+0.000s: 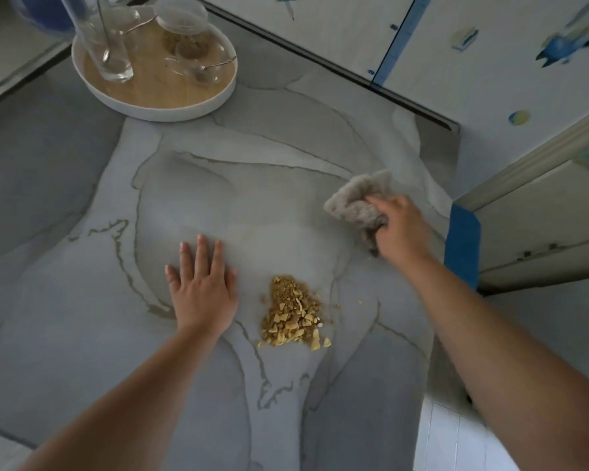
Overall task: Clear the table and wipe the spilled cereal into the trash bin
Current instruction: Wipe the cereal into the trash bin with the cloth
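A small heap of yellow-brown spilled cereal (293, 312) lies on the grey marble table (82, 300), near its front middle. My left hand (203, 287) rests flat on the table just left of the heap, fingers straight. My right hand (400, 227) grips a crumpled grey cloth (354, 198) up and to the right of the heap, near the table's right edge. The cloth is apart from the cereal. No trash bin shows in this view.
A round white tray (170, 105) with a wooden floor stands at the back left and holds a tall glass jug (99, 35), a glass teapot (187, 39) and small glass cups. A wall borders the far edge. A blue-taped cabinet corner (463, 243) sits right of the table.
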A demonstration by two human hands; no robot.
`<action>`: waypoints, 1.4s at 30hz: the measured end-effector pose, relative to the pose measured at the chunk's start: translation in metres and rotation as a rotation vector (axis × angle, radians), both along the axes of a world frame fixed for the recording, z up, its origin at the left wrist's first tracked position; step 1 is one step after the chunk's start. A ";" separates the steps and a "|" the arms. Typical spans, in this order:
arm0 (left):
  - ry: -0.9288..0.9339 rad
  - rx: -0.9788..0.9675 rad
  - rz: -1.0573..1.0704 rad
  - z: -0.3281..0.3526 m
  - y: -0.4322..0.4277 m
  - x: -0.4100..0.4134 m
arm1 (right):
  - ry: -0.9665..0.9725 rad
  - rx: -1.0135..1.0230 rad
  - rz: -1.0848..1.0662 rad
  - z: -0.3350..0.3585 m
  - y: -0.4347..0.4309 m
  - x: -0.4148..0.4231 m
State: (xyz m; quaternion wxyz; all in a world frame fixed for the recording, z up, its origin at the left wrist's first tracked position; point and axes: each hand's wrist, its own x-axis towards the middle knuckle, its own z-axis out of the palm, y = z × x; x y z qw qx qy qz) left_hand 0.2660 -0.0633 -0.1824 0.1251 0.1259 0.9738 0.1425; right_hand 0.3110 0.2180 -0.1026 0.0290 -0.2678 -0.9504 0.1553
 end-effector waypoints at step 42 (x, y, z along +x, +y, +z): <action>0.050 0.007 -0.038 -0.008 -0.030 0.045 | -0.645 -0.090 0.902 -0.007 -0.131 0.017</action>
